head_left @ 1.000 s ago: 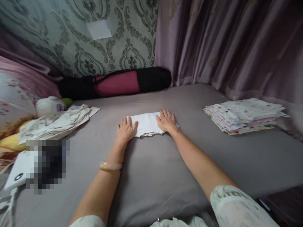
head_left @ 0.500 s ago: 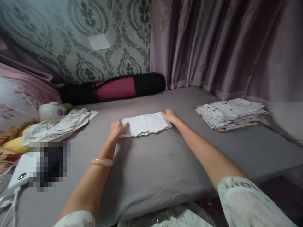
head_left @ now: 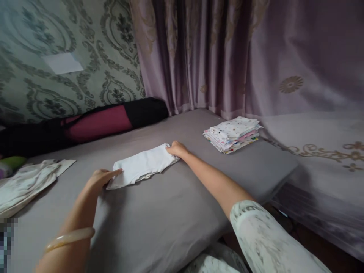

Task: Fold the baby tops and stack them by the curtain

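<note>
A folded white cloth [head_left: 143, 163], perhaps a garment, lies on the grey bed sheet [head_left: 159, 212] between my hands. My left hand [head_left: 102, 177] grips its left end, thumb on top and fingers tucked underneath. At the far right end, my right hand [head_left: 176, 149] pinches the cloth's corner in the same way. The layers along the near edge look uneven. Farther right sits a neat stack of folded patterned cloths [head_left: 233, 132], apart from my right hand.
Along the wall lies a long black and maroon bag [head_left: 99, 123]. Crumpled light patterned cloth [head_left: 28, 184] rests on the left of the bed. Purple curtains [head_left: 193, 57] hang behind the bed, whose right edge drops off past the stack.
My view has turned to the right, so everything sits farther left in the picture. Both hands still hold the white cloth, which appears little changed in shape.
</note>
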Tool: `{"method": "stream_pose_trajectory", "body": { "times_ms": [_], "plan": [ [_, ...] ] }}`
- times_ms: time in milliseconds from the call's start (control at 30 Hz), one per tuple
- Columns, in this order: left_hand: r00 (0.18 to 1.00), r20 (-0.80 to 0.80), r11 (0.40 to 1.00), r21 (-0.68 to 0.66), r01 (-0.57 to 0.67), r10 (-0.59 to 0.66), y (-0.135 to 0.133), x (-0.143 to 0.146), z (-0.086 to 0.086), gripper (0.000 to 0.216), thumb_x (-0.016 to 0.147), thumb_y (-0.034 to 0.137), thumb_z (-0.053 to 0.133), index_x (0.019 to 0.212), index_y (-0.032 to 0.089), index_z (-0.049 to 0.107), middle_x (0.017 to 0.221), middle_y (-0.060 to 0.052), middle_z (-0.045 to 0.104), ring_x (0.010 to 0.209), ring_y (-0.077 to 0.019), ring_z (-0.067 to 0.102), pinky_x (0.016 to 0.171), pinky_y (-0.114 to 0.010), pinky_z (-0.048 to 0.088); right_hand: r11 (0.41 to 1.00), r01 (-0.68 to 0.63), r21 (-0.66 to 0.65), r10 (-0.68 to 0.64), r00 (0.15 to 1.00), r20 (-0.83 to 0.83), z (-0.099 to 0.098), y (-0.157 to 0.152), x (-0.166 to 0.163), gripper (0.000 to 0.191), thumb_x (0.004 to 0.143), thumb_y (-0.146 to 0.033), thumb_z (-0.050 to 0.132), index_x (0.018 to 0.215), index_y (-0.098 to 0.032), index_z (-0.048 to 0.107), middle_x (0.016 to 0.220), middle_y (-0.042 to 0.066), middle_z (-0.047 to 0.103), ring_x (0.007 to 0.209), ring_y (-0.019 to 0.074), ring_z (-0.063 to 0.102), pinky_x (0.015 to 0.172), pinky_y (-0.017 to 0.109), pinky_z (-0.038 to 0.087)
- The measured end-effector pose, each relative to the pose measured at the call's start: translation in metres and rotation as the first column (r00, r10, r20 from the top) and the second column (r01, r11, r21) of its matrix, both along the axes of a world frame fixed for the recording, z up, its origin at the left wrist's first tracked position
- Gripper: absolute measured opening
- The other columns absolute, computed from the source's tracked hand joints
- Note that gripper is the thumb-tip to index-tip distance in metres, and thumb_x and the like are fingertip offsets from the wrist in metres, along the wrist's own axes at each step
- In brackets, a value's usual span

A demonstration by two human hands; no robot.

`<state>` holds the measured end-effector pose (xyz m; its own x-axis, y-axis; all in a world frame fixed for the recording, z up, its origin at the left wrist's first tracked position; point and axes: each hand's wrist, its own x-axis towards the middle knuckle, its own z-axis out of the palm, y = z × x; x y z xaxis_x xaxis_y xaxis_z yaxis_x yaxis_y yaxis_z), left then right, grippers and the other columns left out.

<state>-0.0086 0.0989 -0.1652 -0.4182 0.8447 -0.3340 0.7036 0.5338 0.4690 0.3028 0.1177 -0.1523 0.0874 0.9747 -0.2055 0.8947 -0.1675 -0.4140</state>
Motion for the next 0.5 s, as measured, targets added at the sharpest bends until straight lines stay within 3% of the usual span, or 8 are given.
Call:
{"method": "stream_pose_trajectory", "body": {
  "times_ms": [167, 300, 500],
  "plan": [
    [0.997, 0.068, 0.996, 0.084, -0.025, 0.020, 0.000, 0.004, 0.000, 0.025, 0.057, 0.038, 0.074, 0.051, 0.020, 0.059, 0.035, 0.004, 0.048, 0.048, -0.0157, 0.047, 0.049, -0.023, 0.032, 1.000, 0.003, -0.010, -0.003, 1.000, -0.003, 0.002, -0.007, 0.003, 0.048, 0.083, -0.044, 0.056, 0.121, -0.016, 0.067, 0.123, 0.016, 0.067, 0.114, 0.0284, 0.063, 0.085, 0.031, 0.051],
    [1.000, 0.022, 0.993, 0.117, 0.003, -0.005, 0.001, 0.002, 0.002, 0.025, 0.056, 0.042, 0.073, 0.052, 0.022, 0.059, 0.039, 0.003, 0.054, 0.057, -0.0189, 0.055, 0.054, -0.025, 0.035, 0.998, -0.056, 0.038, 0.053, 0.997, 0.054, -0.001, -0.014, 0.000, 0.041, 0.078, -0.036, 0.061, 0.114, -0.018, 0.070, 0.118, 0.015, 0.069, 0.113, 0.0291, 0.064, 0.087, 0.032, 0.050],
    [0.983, -0.164, 0.987, 0.122, 0.107, -0.087, 0.007, 0.014, 0.035, 0.024, 0.057, 0.050, 0.068, 0.056, 0.027, 0.058, 0.039, 0.007, 0.054, 0.065, -0.0226, 0.058, 0.058, -0.027, 0.037, 0.996, -0.066, 0.066, 0.063, 0.997, 0.050, 0.001, -0.023, -0.004, 0.038, 0.074, -0.023, 0.059, 0.110, -0.019, 0.070, 0.113, 0.013, 0.072, 0.110, 0.0254, 0.065, 0.092, 0.034, 0.048]
  ]
}}
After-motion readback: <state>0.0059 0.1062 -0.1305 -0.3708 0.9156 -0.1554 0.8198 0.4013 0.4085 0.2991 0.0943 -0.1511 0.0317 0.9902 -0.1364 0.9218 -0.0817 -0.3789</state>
